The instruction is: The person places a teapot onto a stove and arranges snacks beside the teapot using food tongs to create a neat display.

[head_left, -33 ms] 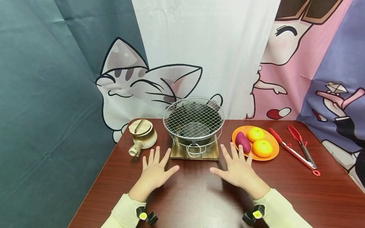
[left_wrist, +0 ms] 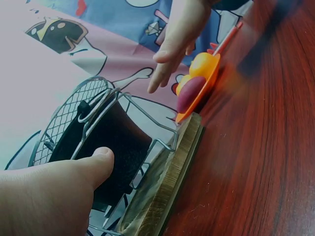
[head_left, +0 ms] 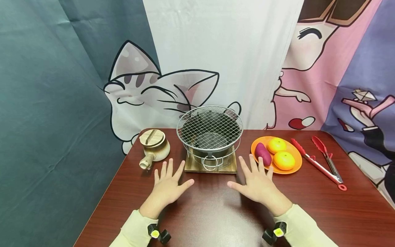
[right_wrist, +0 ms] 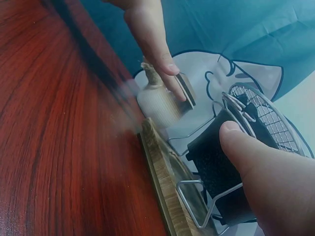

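Observation:
With fingers spread and palm down, my left hand (head_left: 168, 188) hovers over the table in front of a round charcoal grill, between it and a lidded clay pot (head_left: 157, 151). My right hand (head_left: 257, 183) mirrors it on the other side, fingers straight, near an orange plate (head_left: 297, 164). Neither hand holds anything. The grill has a black bowl (left_wrist: 120, 142) under a wire mesh rack (head_left: 210, 128), in a wire stand on a wooden base (right_wrist: 160, 167). On the plate lie a purple sweet potato (head_left: 263, 153) and two mandarins (head_left: 284, 160).
Two pairs of red-tipped tongs (head_left: 321, 169) lie right of the plate, side by side. The clay pot's side handle (head_left: 146, 162) points toward the front. Behind the dark red wooden table (head_left: 210, 219) hangs a printed cloth (head_left: 228, 44), close to its back edge.

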Tool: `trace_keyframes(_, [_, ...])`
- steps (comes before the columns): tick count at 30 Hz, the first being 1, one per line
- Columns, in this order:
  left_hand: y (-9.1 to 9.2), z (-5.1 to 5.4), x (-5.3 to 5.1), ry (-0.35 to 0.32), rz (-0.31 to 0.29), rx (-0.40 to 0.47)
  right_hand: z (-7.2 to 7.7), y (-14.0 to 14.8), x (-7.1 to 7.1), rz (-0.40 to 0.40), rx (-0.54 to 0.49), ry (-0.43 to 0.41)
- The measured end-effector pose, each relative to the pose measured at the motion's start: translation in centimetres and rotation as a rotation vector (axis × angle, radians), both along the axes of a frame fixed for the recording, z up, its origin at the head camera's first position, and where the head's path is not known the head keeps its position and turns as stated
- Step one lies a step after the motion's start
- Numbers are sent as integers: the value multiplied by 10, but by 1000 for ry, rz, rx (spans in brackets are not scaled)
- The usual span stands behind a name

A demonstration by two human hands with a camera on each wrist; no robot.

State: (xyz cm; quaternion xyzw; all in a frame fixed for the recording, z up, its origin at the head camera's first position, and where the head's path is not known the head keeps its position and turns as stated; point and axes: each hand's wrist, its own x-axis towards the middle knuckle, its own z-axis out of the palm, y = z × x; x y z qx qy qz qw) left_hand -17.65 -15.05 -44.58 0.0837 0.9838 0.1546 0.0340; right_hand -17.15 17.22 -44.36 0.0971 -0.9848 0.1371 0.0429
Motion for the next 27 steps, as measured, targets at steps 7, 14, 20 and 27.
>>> trace_keyframes(7, [0, -3, -1, 9, 4, 11, -2, 0, 0, 4, -10, 7])
trace_keyframes(14, [1, -3, -3, 15, 3, 18, -2, -2, -2, 10, -24, 6])
trace_keyframes(20, [0, -4, -4, 18, 3, 31, -2, -2, -5, 49, -41, 57])
trace_keyframes(27, [2, -9, -7, 54, -33, 82, -7, -1, -12, 113, -79, 191])
